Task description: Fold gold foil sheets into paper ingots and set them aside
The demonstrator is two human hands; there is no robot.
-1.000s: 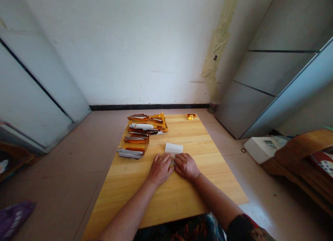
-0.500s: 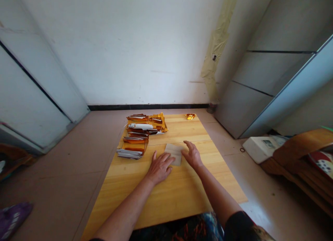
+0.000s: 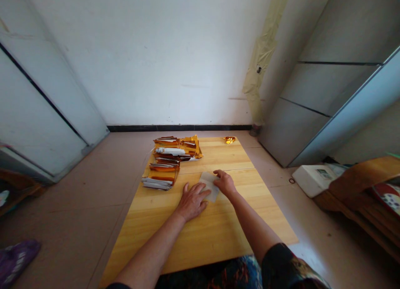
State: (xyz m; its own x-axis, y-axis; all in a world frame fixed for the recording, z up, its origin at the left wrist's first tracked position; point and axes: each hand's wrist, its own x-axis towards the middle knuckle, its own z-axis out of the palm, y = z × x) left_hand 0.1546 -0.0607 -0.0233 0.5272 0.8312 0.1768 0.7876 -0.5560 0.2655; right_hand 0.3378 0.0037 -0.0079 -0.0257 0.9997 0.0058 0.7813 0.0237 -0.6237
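Pale plaster wall fills the upper head view, edged below by a black skirting strip, with a length of beige tape hanging down it. Grey cabinet doors stand on the right, and a white box sits by a wooden bed frame. A purple slipper lies on the pinkish floor at the lower left.

The pine bench runs forward from the person's lap, and all the activity is at its middle. A small pale paper sheet lies flat and slightly askew on the wood, near the seam across the bench. The left hand rests palm down, its fingers spread and its fingertips on the sheet's lower left edge. The right hand sits narrower, with its fingers curled against the sheet's right side; whether it pinches the paper or only touches it, I cannot tell. Just left of the hands lie stacks of folded gold-foil and white paper, well apart from the sheet, and one crumpled gold piece sits alone near the far edge of the bench.
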